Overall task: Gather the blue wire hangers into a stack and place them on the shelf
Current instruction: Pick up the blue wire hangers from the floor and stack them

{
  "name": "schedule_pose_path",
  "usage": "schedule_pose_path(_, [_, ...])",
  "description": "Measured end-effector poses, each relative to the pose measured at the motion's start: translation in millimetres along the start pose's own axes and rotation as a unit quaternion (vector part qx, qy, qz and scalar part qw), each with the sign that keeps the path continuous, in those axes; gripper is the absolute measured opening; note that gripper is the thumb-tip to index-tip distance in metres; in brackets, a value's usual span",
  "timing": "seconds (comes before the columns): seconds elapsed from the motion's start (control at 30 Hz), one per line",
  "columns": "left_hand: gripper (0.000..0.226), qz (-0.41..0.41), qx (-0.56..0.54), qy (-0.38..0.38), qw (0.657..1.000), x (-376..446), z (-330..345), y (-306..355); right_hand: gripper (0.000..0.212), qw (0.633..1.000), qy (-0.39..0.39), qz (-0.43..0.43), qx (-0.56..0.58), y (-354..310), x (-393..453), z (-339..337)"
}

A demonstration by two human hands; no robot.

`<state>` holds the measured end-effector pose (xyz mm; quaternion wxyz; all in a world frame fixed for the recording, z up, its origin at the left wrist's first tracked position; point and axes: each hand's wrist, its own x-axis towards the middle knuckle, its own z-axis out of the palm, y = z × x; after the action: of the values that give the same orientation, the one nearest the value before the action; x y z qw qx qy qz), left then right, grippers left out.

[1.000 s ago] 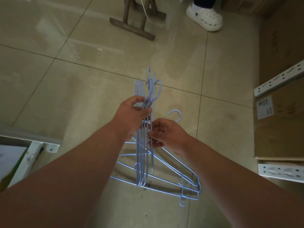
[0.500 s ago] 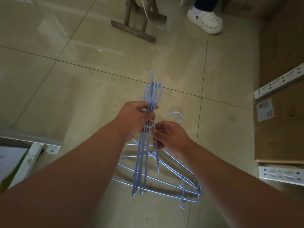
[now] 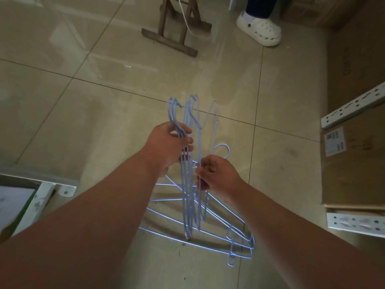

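A bunch of blue wire hangers (image 3: 188, 197) hangs edge-on in the middle of the head view, hooks up. My left hand (image 3: 168, 147) is closed around the bunch near the hooks. My right hand (image 3: 216, 174) pinches one hanger (image 3: 208, 115) at the right side of the bunch, and its top stands apart from the others. Beneath them a pile of more blue hangers (image 3: 235, 236) lies flat on the tiled floor. A white metal shelf rail (image 3: 354, 107) with cardboard boxes is at the right edge.
A wooden stand (image 3: 170, 38) with a white cord stands on the floor at the top centre. A person's foot in a white clog (image 3: 260, 30) is at the top right. A white frame corner (image 3: 41, 197) shows at the lower left. Cardboard box (image 3: 354, 163) sits right.
The hooks held tightly together have fanned apart. My right hand has drawn one hanger away to the right of the bunch, and both hands sit slightly higher.
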<state>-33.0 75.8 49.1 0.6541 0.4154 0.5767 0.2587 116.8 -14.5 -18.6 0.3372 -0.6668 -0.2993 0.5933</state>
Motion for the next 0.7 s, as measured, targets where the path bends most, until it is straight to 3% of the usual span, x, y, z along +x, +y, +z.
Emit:
schedule_pose_path(0.1, [0.025, 0.001, -0.015, -0.001, 1.000, -2, 3, -2, 0.008, 1.000, -0.021, -0.002, 0.001, -2, -2, 2])
schedule_pose_path(0.27, [0.063, -0.003, -0.027, -0.003, 1.000, 3, 4, -6, 0.007, 0.997, -0.070, 0.001, 0.038, -4, -7, 1])
schedule_pose_path(0.47, [0.038, -0.004, -0.027, 0.015, 1.000, 3, 2, -9, 0.011, 0.989, -0.119, 0.014, 0.090, -5, -14, 4])
schedule_pose_path(0.7, [0.009, -0.025, -0.073, 0.031, 0.997, 5, -1, -10, 0.009, 0.983, -0.122, 0.051, 0.130, -8, -13, 9])
